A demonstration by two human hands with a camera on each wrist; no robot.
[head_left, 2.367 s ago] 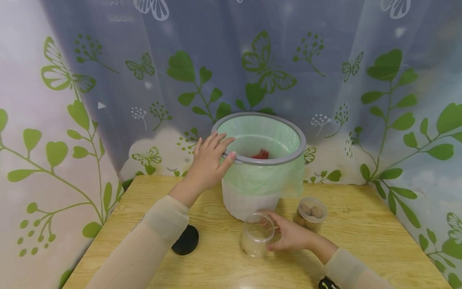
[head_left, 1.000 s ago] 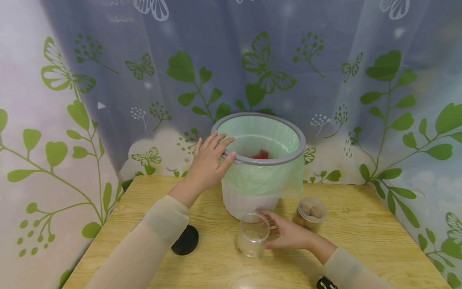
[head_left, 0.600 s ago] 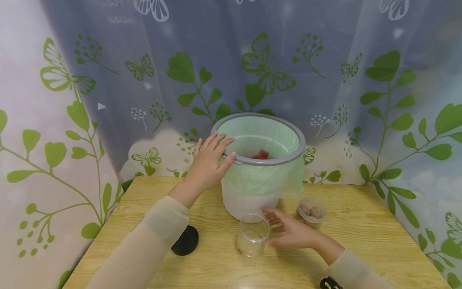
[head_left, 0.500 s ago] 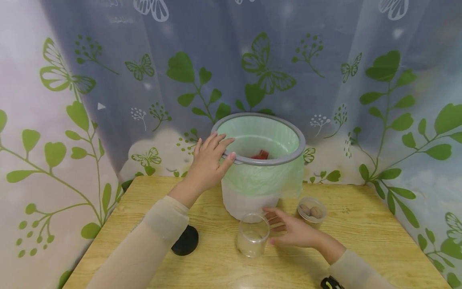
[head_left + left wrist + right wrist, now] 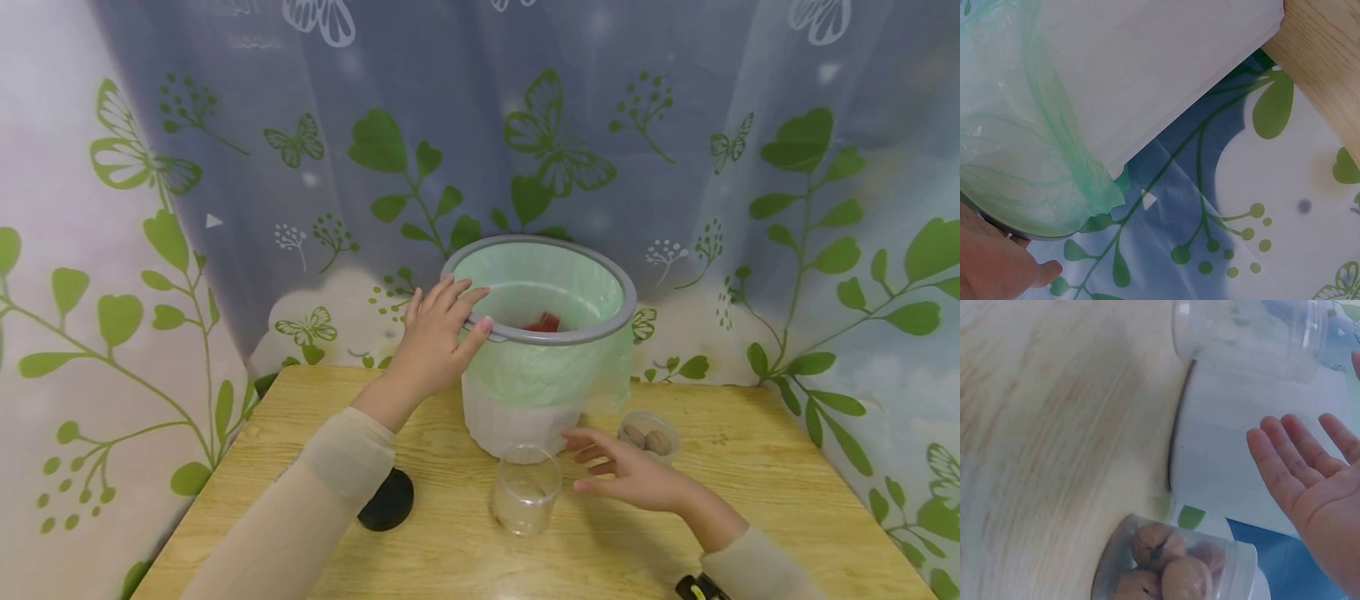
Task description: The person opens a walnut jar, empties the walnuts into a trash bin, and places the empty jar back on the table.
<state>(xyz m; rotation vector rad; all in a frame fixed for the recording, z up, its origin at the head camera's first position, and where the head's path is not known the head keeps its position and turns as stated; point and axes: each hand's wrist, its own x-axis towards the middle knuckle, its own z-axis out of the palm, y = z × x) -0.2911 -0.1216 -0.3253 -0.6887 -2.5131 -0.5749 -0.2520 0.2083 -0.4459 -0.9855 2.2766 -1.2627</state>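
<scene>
Item 1, your left hand [image 5: 438,337]: fingers extended and parted, resting over the near left part of the grey rim [image 5: 573,337] of the waste bin, thumb set apart from them on the same rim. Item 2, your right hand [image 5: 641,479]: fingers slightly bent and spaced out, thumb separate, palm facing the clear plastic jar and holding nothing, just beside it but not touching. Item 3, the clear plastic jar [image 5: 527,496]: upright on the wooden table [image 5: 750,475], in front of the bin; you cannot tell whether the 2 touch. Item 4, the white waste bin [image 5: 517,429]: upright, fitted with a pale green liner [image 5: 547,371] whose edge hangs down outside; 1 red item [image 5: 545,322] lies within, too partly seen to identify. Item 5, a second clear jar [image 5: 1242,569], upright behind your right hand, near the bin's right side; 4 walnuts [image 5: 1186,581] show in your right wrist view. Item 6, 1 round black disc [image 5: 387,502], on the table, partly covered by your left sleeve [image 5: 300,500]. Item 7, a blue and white curtain [image 5: 300,225] printed with green leaves and butterflies, hung behind the table.
</scene>
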